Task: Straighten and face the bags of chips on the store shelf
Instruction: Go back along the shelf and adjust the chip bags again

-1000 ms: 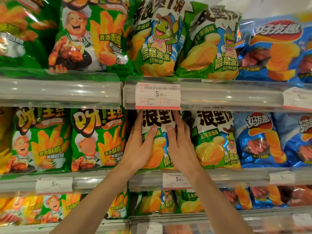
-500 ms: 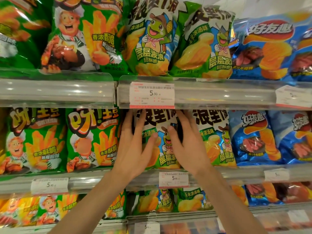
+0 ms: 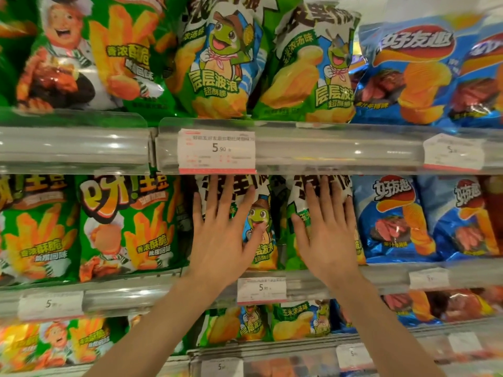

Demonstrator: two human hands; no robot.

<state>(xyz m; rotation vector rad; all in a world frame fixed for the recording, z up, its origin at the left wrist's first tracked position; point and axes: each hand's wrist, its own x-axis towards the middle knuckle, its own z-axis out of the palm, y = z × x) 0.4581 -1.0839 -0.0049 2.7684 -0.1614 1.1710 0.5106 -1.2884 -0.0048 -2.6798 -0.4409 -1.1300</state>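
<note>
Price tag on shelf rail: "5.90".

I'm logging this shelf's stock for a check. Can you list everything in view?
Fries bags: several, green, left side of all three shelves.
Frog bags: eight, green, centre, two per upper shelf, others below.
Blue bags: several, right side of each shelf.
Price tags: several, white, on clear shelf rails.
Left hand: flat on left middle-shelf frog bag.
Right hand: flat on the frog bag beside it.
</note>
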